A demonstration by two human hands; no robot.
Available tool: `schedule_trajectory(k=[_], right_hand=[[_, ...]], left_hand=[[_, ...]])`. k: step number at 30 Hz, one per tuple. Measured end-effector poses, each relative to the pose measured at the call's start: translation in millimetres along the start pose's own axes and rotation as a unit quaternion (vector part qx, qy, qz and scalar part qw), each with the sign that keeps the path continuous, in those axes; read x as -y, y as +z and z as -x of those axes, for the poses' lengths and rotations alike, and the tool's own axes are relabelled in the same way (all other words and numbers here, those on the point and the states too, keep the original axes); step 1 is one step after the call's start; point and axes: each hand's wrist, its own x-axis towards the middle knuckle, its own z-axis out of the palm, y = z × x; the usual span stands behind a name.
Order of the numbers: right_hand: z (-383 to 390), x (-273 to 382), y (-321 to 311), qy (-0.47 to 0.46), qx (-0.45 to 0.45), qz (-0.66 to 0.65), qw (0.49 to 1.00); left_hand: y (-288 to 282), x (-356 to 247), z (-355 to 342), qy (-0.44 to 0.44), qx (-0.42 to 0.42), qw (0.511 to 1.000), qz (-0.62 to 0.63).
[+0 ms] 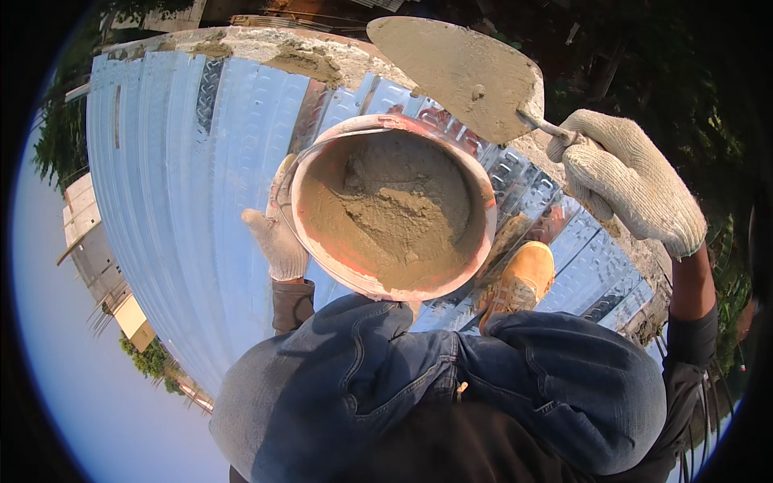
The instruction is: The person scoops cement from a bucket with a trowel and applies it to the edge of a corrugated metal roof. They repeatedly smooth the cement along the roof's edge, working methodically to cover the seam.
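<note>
My left hand [278, 229], in a knitted work glove, grips the left rim of a round orange bucket [481, 241] held above my knees. Wet grey-brown mortar [386, 213] fills most of the bucket. My right hand [632, 181], also gloved, holds the handle of a pointed trowel [463, 72]. The trowel blade is smeared with mortar and raised up and to the right of the bucket, pointing away from me.
Corrugated shiny metal sheeting [185, 177] slopes below me. A rough mortar strip [298, 52] runs along its far edge. My jeans-clad knees [451, 386] and a tan boot [519, 282] rest on the sheeting. Trees and low buildings [97, 241] lie far below at left.
</note>
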Motion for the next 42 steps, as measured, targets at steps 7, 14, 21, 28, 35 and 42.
schedule_trajectory(k=[7,14,21,28,35,42], right_hand=[[52.3,12.5,22.7,-0.195,-0.059,0.291,0.935],[56.9,10.2,41.5,-0.176,-0.097,0.465,0.862],[14.1,-18.5,84.4,-0.270,-0.075,0.427,0.860],[49.1,4.4,108.8,-0.231,-0.037,0.498,0.835],[98.8,6.2,93.8,-0.220,-0.018,0.484,0.847],[116.4,28.8,64.9,-0.077,0.024,0.256,0.963]], left_hand=[[93.9,4.6,11.5,-0.016,-0.051,0.984,-0.168],[169.5,-9.7,20.2,-0.031,-0.086,0.976,-0.197],[210.1,3.3,17.5,0.001,0.002,0.970,-0.243],[223.7,14.9,1.4,0.005,0.057,0.967,-0.250],[209.1,12.9,5.4,0.017,0.055,0.975,-0.216],[208.7,13.1,9.2,-0.001,0.043,0.981,-0.189]])
